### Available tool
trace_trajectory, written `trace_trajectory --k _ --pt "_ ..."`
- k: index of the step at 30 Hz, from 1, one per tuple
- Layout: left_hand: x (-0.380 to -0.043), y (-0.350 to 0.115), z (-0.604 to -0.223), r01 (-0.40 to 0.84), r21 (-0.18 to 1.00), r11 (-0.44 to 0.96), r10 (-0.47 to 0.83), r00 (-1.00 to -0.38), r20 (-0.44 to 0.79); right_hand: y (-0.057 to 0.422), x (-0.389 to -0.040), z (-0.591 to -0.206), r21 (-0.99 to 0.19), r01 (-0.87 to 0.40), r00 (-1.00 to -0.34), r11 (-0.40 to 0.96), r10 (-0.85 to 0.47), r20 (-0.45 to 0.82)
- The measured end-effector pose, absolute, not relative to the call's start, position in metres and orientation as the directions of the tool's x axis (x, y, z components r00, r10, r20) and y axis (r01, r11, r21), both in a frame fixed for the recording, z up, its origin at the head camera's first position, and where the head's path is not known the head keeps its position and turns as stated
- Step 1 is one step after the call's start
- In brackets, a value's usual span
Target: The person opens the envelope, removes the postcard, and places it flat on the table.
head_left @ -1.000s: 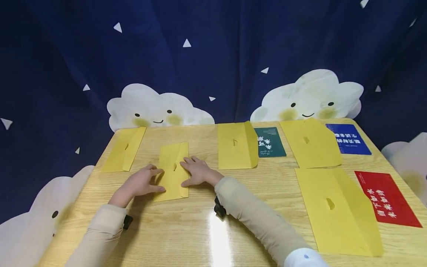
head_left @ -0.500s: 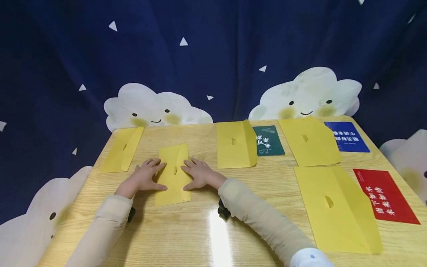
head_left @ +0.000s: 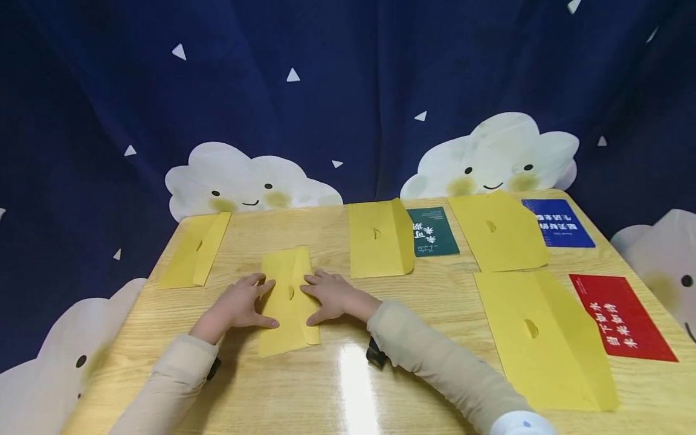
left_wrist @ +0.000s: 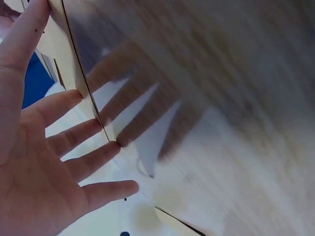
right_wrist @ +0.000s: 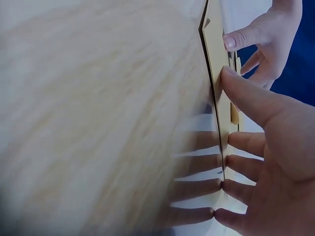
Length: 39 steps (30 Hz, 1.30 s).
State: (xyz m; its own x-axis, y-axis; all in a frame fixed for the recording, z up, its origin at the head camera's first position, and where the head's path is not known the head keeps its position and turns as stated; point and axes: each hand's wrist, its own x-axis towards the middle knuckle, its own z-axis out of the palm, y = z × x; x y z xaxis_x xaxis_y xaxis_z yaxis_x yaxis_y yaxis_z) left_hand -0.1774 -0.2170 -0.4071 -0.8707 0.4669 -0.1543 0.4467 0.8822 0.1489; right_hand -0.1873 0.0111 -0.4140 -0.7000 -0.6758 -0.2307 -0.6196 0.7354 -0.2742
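A yellow paper envelope (head_left: 287,311) lies flat on the wooden table between my two hands, its flap folded over along the right side and a small half-round tab at its middle. My left hand (head_left: 239,307) lies along its left edge with fingers spread, the thumb over the paper. On the opposite edge, my right hand (head_left: 338,297) touches it with spread fingertips. The right wrist view shows the right thumb and fingertips along the envelope's edge (right_wrist: 215,81). In the left wrist view, straight fingers of the left hand (left_wrist: 47,167) touch the table beside the paper.
Left of the hands lies another envelope (head_left: 191,254) with its flap folded. Rightward are an envelope (head_left: 374,241) by a dark green card (head_left: 440,235), one (head_left: 502,241) by a blue card (head_left: 571,226), and a near one (head_left: 544,356) by a red card (head_left: 631,317).
The envelope between my hands has slid a little toward me and turned slightly. Both hands have shifted with it, the left fingers spreading wider. The view has shifted slightly.
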Motion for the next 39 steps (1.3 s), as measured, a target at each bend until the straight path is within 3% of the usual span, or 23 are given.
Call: trace_trajectory --k 17,28,39 --pt "-0.157 -0.199 -0.412 0.452 0.090 0.888 0.461 -0.870 -0.174 0.032 -0.170 -0.417 -0.268 -0.674 -0.659 0.688 -0.725 -0.203" --pt "-0.152 -0.203 -0.410 0.471 0.254 0.845 0.521 -0.832 -0.192 0.046 -0.160 -0.416 -0.288 -0.684 -0.656 0.670 -0.738 -0.160" --pt "-0.144 -0.201 -0.414 0.484 0.281 0.828 0.543 -0.819 -0.188 0.058 -0.150 -0.418 -0.259 -0.711 -0.648 0.654 -0.752 -0.120"
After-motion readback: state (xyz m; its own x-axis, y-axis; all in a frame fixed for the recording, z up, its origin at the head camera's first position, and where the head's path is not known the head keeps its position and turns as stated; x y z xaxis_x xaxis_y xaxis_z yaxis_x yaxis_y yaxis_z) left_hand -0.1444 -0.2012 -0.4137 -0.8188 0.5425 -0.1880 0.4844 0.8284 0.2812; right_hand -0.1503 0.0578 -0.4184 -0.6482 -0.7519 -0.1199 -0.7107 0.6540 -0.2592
